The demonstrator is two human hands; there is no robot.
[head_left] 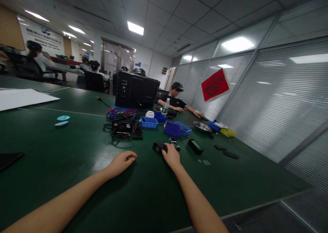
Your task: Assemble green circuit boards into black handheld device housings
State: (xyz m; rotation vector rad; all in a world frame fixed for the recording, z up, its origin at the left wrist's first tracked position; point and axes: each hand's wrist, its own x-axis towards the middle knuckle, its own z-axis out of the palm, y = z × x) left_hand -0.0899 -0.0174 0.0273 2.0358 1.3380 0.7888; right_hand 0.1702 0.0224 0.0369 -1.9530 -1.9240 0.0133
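Object [158, 146], black, long axis crosswise, free end leftward, in the grip of the right hand [172, 155]; left hand [121, 162] slack.

Black rounded object [158, 146], in right hand [171, 154]

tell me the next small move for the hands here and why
Perhaps slide the black object a little nearer with the right hand. That hand's fingers are already touching it, and small electronic parts sit close beyond the hand, so drawing it back would likely avoid nudging them. The left hand is apart from it on the green table, so it could stay put.
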